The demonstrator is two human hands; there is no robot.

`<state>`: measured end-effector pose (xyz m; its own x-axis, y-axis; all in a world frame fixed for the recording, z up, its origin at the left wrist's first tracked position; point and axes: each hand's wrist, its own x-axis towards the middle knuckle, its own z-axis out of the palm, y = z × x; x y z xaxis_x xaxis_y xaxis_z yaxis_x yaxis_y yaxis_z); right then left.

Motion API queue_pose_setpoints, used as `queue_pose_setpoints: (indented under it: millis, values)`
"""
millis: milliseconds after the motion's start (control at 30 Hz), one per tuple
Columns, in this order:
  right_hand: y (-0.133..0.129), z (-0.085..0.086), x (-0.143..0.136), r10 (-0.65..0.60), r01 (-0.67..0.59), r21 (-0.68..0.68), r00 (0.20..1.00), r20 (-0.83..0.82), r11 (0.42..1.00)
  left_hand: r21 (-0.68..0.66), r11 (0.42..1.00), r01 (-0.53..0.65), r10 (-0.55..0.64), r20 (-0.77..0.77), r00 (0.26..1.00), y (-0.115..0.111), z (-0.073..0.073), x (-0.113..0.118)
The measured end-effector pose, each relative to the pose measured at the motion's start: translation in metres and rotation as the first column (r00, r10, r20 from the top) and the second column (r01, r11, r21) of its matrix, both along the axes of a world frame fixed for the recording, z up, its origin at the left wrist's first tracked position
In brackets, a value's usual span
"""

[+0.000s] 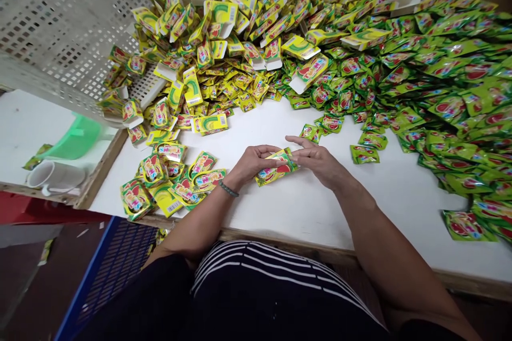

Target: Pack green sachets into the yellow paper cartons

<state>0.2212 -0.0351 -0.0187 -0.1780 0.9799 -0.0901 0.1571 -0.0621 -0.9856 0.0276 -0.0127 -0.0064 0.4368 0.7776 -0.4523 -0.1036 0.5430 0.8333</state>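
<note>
The carton (275, 173) is gripped by the fingers of the left hand (254, 162) over the bench (296, 218); its right end is touched by fingers of the right hand (325, 165), whose grip cannot be told. Left of the carton, printed boxes (186, 192) are clustered. Beyond the carton, green sachets (332, 123) are scattered, then open boxes (311, 72) are heaped, a perforated crate (76, 26) farther left

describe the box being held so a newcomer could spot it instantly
Find the white tabletop, then the middle of its near side. There the left hand grips a yellow-green printed carton, with the right hand at one end. Unlike the loose cartons to the left, this one is held.
</note>
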Motion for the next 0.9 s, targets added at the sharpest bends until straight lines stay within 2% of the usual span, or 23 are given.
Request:
queue_pose_setpoints:
  millis: [67, 167, 300, 433, 500, 567, 633, 667, 767, 900]
  values:
    - [-0.001, 0.002, 0.003, 0.062, -0.062, -0.01, 0.998, -0.023, 0.998, 0.002, 1.0, 0.007, -0.007, -0.002, 1.0, 0.0, 0.001, -0.001]
    - [-0.001, 0.003, 0.004, 0.146, -0.148, 0.029, 0.987, 0.063, 0.989, 0.002, 0.999, 0.041, -0.041, -0.001, 0.999, -0.001, 0.001, -0.001]
    - [-0.001, 0.003, 0.005, 0.306, -0.311, 0.008, 0.941, 0.144, 0.951, -0.001, 0.996, 0.09, -0.09, 0.011, 0.996, -0.004, -0.002, 0.002]
    - [0.0, 0.002, 0.009, 0.35, -0.356, 0.022, 0.927, 0.132, 0.934, 0.006, 0.998, 0.068, -0.068, 0.0, 0.998, -0.006, -0.004, 0.006]
    - [0.0, 0.002, 0.01, 0.241, -0.259, 0.085, 0.953, 0.183, 0.962, 0.028, 1.0, 0.002, -0.002, 0.006, 1.0, -0.004, -0.003, 0.008]
    - [0.0, 0.002, 0.007, 0.011, -0.051, 0.179, 0.975, 0.22, 0.982, 0.074, 0.991, -0.114, 0.114, 0.013, 0.993, -0.002, -0.003, 0.008]
    - [-0.001, -0.001, 0.0, -0.189, 0.148, 0.228, 0.967, 0.169, 0.962, 0.13, 0.96, -0.249, 0.248, 0.022, 0.968, 0.002, -0.002, 0.006]
    - [-0.002, -0.004, -0.005, -0.234, 0.205, 0.22, 0.965, 0.117, 0.954, 0.158, 0.939, -0.307, 0.306, 0.032, 0.952, 0.003, -0.002, 0.005]
    - [-0.004, -0.012, -0.024, -0.227, 0.234, 0.146, 0.972, -0.058, 0.961, 0.233, 0.887, -0.399, 0.394, 0.069, 0.917, 0.005, -0.002, 0.002]
    - [-0.005, -0.016, -0.041, -0.231, 0.259, 0.123, 0.951, -0.205, 0.958, 0.321, 0.878, -0.354, 0.344, 0.09, 0.935, 0.002, 0.0, 0.003]
